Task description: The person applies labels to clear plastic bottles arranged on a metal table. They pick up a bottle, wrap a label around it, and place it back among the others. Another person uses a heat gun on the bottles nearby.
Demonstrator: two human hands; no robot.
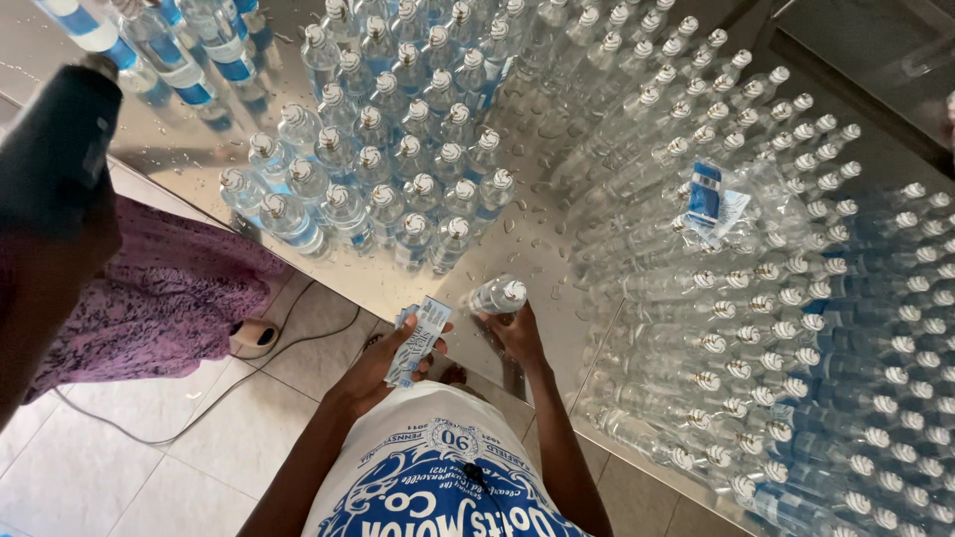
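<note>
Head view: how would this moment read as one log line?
left hand: holds label strips | right hand: grips clear bottle | steel table: wet

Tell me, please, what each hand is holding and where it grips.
Left hand pinches label sleeves at their lower end; right hand holds a clear bottle by its body.

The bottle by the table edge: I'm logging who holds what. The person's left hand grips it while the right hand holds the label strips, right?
Not quite: the hands are swapped. In the head view the right hand grips the bottle at the table edge, and the left hand holds the label strips.
</note>
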